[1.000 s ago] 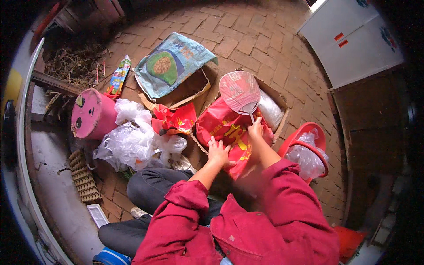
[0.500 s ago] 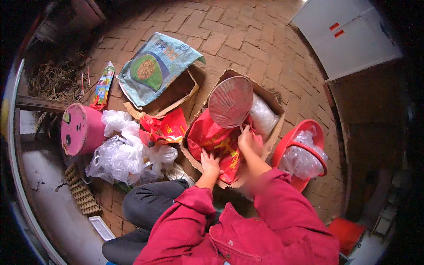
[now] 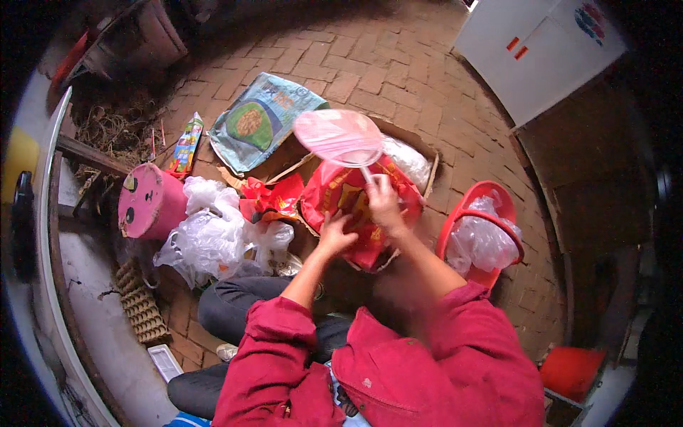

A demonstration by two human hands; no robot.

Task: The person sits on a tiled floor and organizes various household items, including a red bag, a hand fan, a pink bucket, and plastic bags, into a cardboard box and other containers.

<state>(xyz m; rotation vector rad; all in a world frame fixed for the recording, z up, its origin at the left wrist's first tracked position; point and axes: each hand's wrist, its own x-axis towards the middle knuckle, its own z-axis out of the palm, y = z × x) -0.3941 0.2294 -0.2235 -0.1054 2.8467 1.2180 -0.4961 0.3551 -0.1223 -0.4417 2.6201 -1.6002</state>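
Nearest, red sleeves with bare forearms reaching forward, a dark trouser leg bent at the left; low on the right, a bright red-orange object, kind unclear. Left hand unclenched, gripping nothing, fingers spread and resting on the near left part of a shiny red bag with yellow printing. Right hand, a little blurred, closed round the handle of a pinkish hand fan; the fan's blade stands over the bag's far left part, beyond both hands (whether blade and bag touch, cannot tell). The bag sits in an open cardboard box, a whitish plastic bundle at its far right. Right of the box, a red plastic container with a hoop handle, a clear plastic bag inside. On the left, a white tray, egg trays, heaped white plastic bags, a crumpled red wrapper and a pink drum. Farther off, a colourful packet, a blue sack and dry twigs; beyond, brick floor and, far right, a pale cabinet.
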